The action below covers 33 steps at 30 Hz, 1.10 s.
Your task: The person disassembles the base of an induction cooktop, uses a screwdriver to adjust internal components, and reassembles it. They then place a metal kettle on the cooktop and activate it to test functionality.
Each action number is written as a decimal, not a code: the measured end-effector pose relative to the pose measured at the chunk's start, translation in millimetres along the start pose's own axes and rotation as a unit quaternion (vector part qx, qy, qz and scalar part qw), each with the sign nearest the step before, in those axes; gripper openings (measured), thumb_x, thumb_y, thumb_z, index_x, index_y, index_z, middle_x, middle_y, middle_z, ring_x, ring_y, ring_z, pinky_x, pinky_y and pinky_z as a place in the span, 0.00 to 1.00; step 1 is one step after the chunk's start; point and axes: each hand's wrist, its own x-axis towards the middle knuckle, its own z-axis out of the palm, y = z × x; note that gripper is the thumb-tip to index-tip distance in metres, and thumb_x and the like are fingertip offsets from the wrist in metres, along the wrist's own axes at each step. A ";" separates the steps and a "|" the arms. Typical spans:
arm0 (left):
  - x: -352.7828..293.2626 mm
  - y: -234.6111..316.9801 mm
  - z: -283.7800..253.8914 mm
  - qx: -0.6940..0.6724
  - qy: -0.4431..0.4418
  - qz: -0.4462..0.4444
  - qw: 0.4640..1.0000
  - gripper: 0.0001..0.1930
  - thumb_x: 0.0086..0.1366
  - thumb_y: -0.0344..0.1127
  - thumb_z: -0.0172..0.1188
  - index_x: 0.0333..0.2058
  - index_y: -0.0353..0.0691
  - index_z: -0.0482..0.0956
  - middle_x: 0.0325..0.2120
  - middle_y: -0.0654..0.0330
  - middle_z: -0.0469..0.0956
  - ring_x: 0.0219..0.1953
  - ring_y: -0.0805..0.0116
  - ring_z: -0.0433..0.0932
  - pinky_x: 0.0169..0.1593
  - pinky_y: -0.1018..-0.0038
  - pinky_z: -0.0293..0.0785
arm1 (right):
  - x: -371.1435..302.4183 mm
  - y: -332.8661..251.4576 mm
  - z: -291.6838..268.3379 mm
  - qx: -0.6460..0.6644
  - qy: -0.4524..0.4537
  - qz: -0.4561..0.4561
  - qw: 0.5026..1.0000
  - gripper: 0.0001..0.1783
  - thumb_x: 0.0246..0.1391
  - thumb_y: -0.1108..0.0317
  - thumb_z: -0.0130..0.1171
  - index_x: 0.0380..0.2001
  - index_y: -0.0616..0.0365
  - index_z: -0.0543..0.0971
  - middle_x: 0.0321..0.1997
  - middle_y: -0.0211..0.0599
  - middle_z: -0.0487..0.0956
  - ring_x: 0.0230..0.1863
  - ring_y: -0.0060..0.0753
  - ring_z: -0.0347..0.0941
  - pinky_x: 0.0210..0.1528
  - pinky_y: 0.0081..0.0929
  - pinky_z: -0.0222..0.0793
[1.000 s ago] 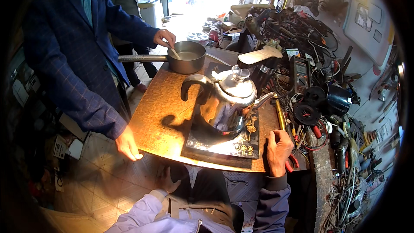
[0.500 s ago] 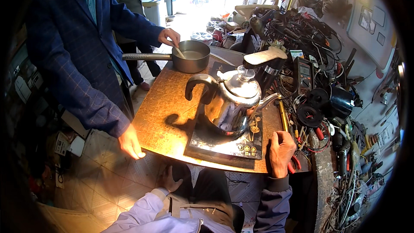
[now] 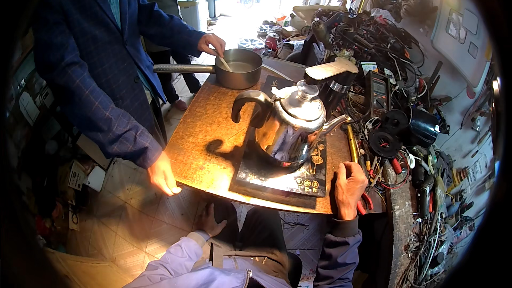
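Note:
My right hand [image 3: 350,189] rests on the table's near edge, its fingers curled into a loose fist with nothing visible in it. Beside it lies a pair of red-handled pliers [image 3: 366,202]. Down on my thigh is my left hand [image 3: 211,222], lying open and holding nothing. A shiny metal kettle [image 3: 285,130] with a dark handle stands upright on a black induction cooktop [image 3: 266,184], left of my right hand. Across the table another person's hand [image 3: 212,44] holds a pale stick-like utensil [image 3: 224,65] in a grey saucepan [image 3: 240,77].
That person in a blue jacket [image 3: 96,85] stands at the left, the other hand [image 3: 164,175] by the edge of the wooden table [image 3: 194,152]. A second person [image 3: 160,0] stands behind. Tangled cables, a multimeter [image 3: 378,93] and tools crowd the right side.
The view has shifted very slightly. Both my hands, the kettle and the saucepan stay in place.

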 end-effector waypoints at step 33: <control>16.9 -24.5 33.7 0.014 0.071 0.052 0.996 0.58 0.57 0.60 0.70 0.75 0.37 0.49 0.70 0.35 0.61 0.67 0.29 0.65 0.69 0.45 0.64 | -3.4 0.4 -6.1 -0.008 -0.002 -0.002 1.000 0.07 0.57 0.72 0.67 0.34 0.66 0.83 0.34 0.52 0.84 0.35 0.54 0.82 0.38 0.41 0.76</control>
